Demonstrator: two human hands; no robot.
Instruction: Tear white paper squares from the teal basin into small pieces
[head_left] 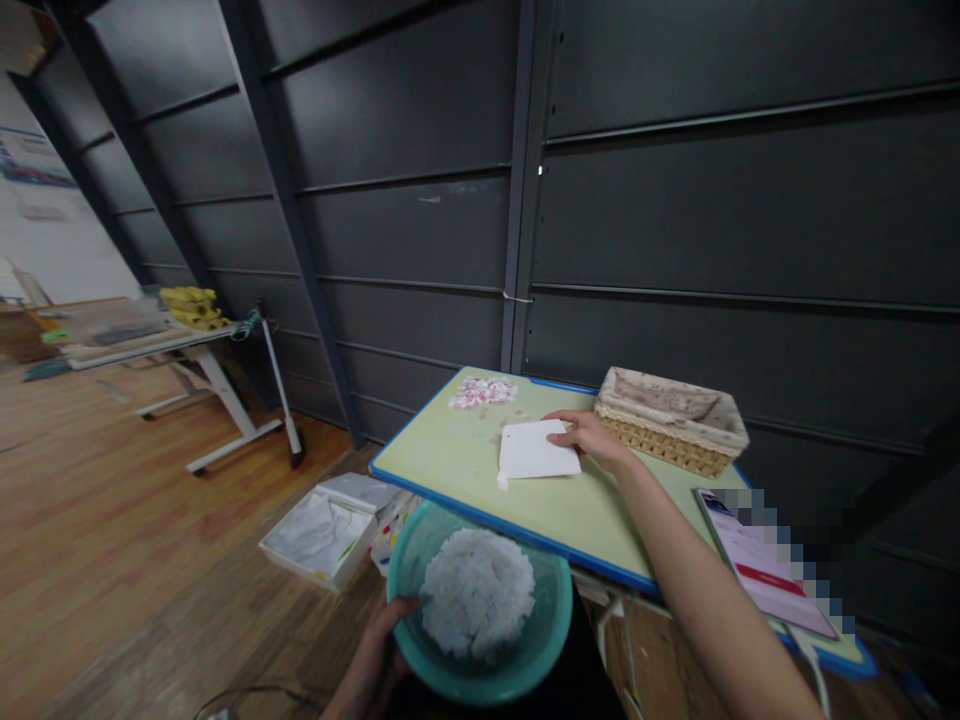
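My left hand (390, 625) grips the left rim of a teal plastic basin (553, 625), thumb over the edge. A heap of small whitish bits (478, 590) lies in it; their kind is hard to make out. The basin sits below the table's front edge. Over the pale green tabletop (435, 455), my right hand (589, 438) is closed on the right side of a flat white card (534, 450) with a small dark hole in one corner. A little white bit (502, 482) shows at its lower left corner. Behind it lies a patch of pink and white bits (484, 391).
A cloth-lined wicker basket (667, 440) stands at the table's back right, with a tablet-like screen (772, 570) and cable before it. A white box (322, 535) is on the floor at left. Further off stands another table (150, 345) with yellow items. A dark panelled wall (405, 230) rises behind.
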